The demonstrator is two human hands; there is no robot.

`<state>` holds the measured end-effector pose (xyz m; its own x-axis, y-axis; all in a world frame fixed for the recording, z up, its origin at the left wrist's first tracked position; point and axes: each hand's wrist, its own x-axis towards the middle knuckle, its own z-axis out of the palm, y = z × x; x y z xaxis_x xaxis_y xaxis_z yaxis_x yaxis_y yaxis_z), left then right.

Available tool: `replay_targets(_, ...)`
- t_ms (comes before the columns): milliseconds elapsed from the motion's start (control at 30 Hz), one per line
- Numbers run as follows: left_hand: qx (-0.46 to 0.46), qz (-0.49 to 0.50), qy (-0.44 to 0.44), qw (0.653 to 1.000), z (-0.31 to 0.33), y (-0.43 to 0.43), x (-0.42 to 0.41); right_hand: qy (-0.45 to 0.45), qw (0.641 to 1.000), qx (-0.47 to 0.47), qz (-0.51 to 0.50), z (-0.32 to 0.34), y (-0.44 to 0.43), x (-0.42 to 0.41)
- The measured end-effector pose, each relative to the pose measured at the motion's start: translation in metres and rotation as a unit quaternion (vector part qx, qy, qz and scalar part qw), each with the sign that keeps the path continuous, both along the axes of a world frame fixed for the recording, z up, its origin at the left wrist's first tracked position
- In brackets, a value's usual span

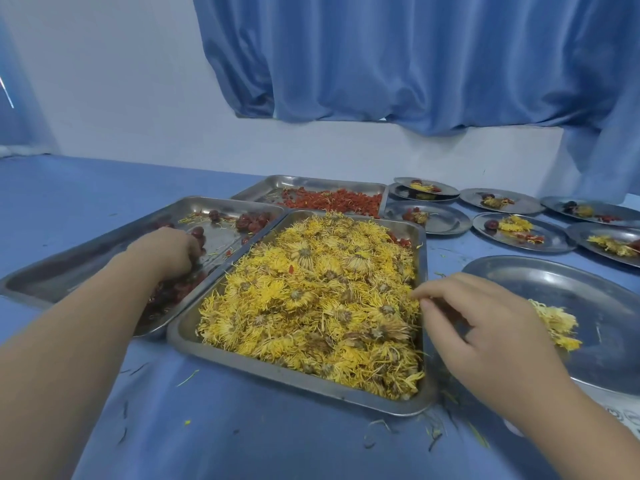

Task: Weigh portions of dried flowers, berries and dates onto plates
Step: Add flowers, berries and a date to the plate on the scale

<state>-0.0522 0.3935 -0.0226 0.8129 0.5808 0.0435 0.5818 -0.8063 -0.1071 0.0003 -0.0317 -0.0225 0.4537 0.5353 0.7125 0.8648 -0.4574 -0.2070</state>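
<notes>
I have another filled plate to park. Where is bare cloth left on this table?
Bare cloth lies left of the date tray and in front of the flower tray. The right side is crowded with plates.

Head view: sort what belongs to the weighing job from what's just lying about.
Job: chrysanthemum tray, red-date tray, goji-berry tray, near plate with flowers, filled plates behind.
Lying about: blue curtain, stray petals on the tablecloth.
</notes>
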Motion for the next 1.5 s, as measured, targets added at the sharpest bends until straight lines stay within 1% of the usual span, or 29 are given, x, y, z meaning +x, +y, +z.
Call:
replay_targets(100,0.055,0.0,0.01,0.998,0.001,0.0,-0.002,-0.007,1.0,0.005,-0.009,-0.001,-0.001,0.003)
replay_targets(167,0.075,-0.006,-0.018,0.997,0.002,-0.004,-0.005,-0.01,1.0,0.013,-0.013,-0.001,-0.003,0.005)
replay_targets(200,0.068,-0.016,-0.05,0.996,0.003,-0.007,-0.005,-0.008,1.0,0.023,-0.015,0.0,-0.005,0.007)
replay_targets(267,0.011,-0.046,-0.128,0.991,0.012,-0.019,-0.004,0.017,0.998,0.06,-0.025,0.004,-0.013,0.011)
replay_targets(333,-0.037,-0.093,-0.183,0.978,0.024,-0.04,0.002,0.073,0.99,0.119,-0.036,0.01,-0.022,0.016)
replay_targets(433,-0.054,-0.184,-0.236,0.953,0.04,-0.085,0.015,0.171,0.959,0.222,-0.049,0.015,-0.035,0.029)
replay_targets(533,-0.1,-0.254,-0.268,0.924,0.044,-0.138,0.03,0.233,0.923,0.303,-0.046,0.019,-0.047,0.039)
replay_targets(600,-0.125,-0.301,-0.26,0.909,0.043,-0.176,0.039,0.266,0.898,0.346,-0.047,0.022,-0.053,0.042)
replay_targets(700,-0.14,-0.367,-0.236,0.889,0.04,-0.231,0.052,0.305,0.865,0.394,-0.056,0.025,-0.06,0.046)
replay_targets(867,-0.181,-0.433,-0.172,0.866,0.037,-0.295,0.072,0.356,0.812,0.459,-0.062,0.033,-0.073,0.052)
replay_targets(1067,-0.201,-0.484,-0.136,0.841,0.033,-0.323,0.088,0.368,0.788,0.491,-0.04,0.037,-0.074,0.055)
replay_targets(1133,-0.213,-0.493,-0.128,0.834,0.033,-0.326,0.093,0.374,0.795,0.477,-0.027,0.04,-0.071,0.058)
replay_targets(1200,-0.219,-0.498,-0.123,0.83,0.034,-0.326,0.096,0.374,0.809,0.453,-0.013,0.048,-0.07,0.063)
replay_targets(1300,-0.21,-0.501,-0.117,0.831,0.042,-0.317,0.102,0.371,0.844,0.388,0.009,0.067,-0.071,0.078)
replay_targets(1400,-0.185,-0.467,-0.129,0.855,0.058,-0.294,0.113,0.373,0.885,0.278,0.03,0.082,-0.07,0.096)
replay_targets(1500,-0.126,-0.396,-0.158,0.896,0.08,-0.257,0.131,0.35,0.923,0.152,0.037,0.084,-0.068,0.114)
